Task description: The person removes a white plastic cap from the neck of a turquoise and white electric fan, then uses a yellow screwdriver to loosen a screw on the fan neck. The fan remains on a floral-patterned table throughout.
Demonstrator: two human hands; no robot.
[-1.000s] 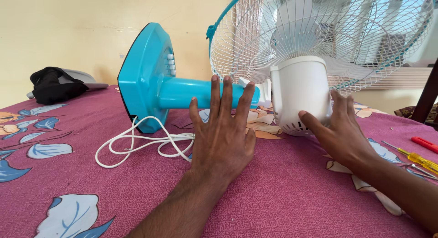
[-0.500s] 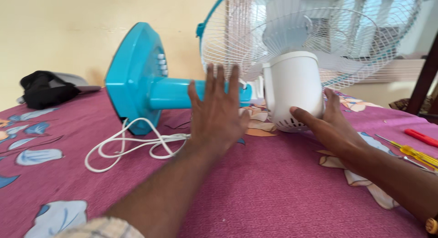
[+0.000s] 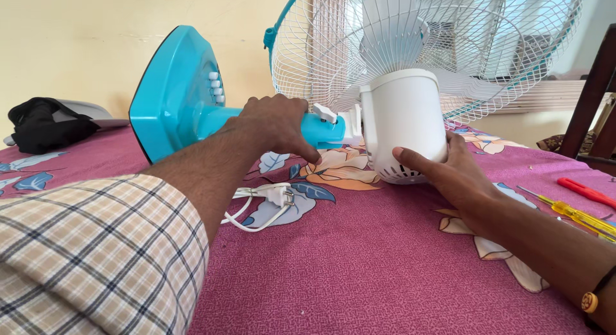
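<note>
1. Far left, mid-height: dark cloth bundle (image 3: 45,124) on the purple flowered cloth (image 3: 359,271) covering the surface.
2. Left of centre: table fan lying on its side; turquoise base (image 3: 170,94) stands on edge with white push-buttons facing right.
3. Centre: left hand (image 3: 273,124), fingers wrapped around the turquoise stem (image 3: 321,131). Below it, the white power cord (image 3: 263,206) and plug lie loose on the cloth.
4. Right of centre: white motor housing (image 3: 403,120); right hand (image 3: 452,174) cups its underside, fingers spread against it. White wire grille (image 3: 475,46) fills the upper right.
5. Right edge: red-handled (image 3: 587,192) and yellow-handled (image 3: 581,217) screwdrivers, well apart from the hands.

Risks, as judged: the tilted fan could roll or slip from either grip; the loose cord could snag under the forearm; the grille could knock the dark chair frame (image 3: 593,97).

Containers: none open; the motor housing's inside is hidden.
</note>
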